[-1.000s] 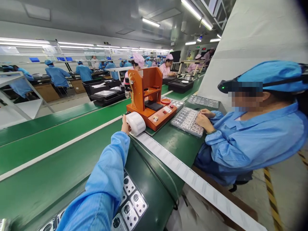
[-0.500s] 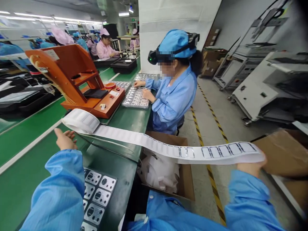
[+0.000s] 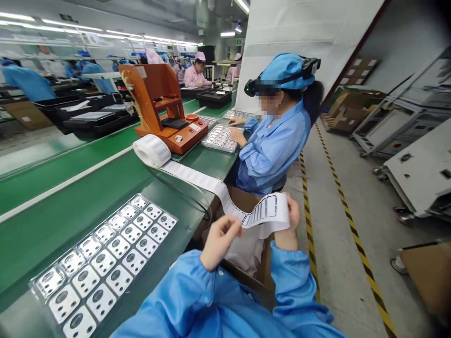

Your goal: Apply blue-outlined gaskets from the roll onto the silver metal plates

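A white backing strip [image 3: 204, 180] runs off a roll [image 3: 152, 150] on the green bench and sags over the bench edge. Its free end, carrying black-outlined rectangular stickers, curves up into my right hand [image 3: 291, 223], which is closed on it. My left hand [image 3: 221, 239] is beside the strip's near edge, fingers curled and thumb against the forefinger; anything between them is too small to make out. On the bench to the left lies a clear tray [image 3: 118, 246] with rows of silver plates, each with an oval and round holes.
Below the strip stands a cardboard box [image 3: 269, 263] with crumpled white paper. An orange fixture [image 3: 151, 108] is behind the roll, and a thin cable runs near the bench edge. A co-worker in blue [image 3: 278, 131] sits ahead, handling similar plates [image 3: 220, 138].
My right hand has come inward from the far right with the strip's end, so the strip now bends. My left hand has moved from beside the roll toward the strip's end.
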{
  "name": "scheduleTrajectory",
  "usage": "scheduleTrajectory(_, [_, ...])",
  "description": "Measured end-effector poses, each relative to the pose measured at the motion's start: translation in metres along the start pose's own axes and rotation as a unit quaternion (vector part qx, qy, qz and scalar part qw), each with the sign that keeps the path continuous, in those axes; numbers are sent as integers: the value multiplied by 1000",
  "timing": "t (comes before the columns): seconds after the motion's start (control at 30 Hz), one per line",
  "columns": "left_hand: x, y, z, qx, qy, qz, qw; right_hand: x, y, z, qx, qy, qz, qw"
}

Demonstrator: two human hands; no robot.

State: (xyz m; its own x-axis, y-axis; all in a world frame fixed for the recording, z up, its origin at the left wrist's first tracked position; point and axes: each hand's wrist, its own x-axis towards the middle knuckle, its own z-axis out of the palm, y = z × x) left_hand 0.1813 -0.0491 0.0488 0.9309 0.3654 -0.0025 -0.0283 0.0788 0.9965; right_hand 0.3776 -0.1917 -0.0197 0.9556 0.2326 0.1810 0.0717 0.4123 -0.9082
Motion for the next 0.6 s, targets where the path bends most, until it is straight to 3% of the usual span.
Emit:
scheduleTrajectory(0.07, [-22,-32,7,-46,-57,-109,991,-25,10,14,-26,-55,-14,998])
scheduleTrajectory(0.17, [-37,-67,5,-137,-66,-216,965,-63,18,19,-86,-150,-9,985])
scheduleTrajectory(0.27, [-37,-84,0,-172,-22,-155,973,-91,19,9,-150,-234,11,961])
scheduleTrajectory(0.4, [-28,-93,-11,-89,37,-65,993,-110,26,-6,-208,-291,32,933])
scheduleTrajectory(0.6, [-36,-96,-35,37,13,-27,999,-117,42,0,-213,-307,4,928])
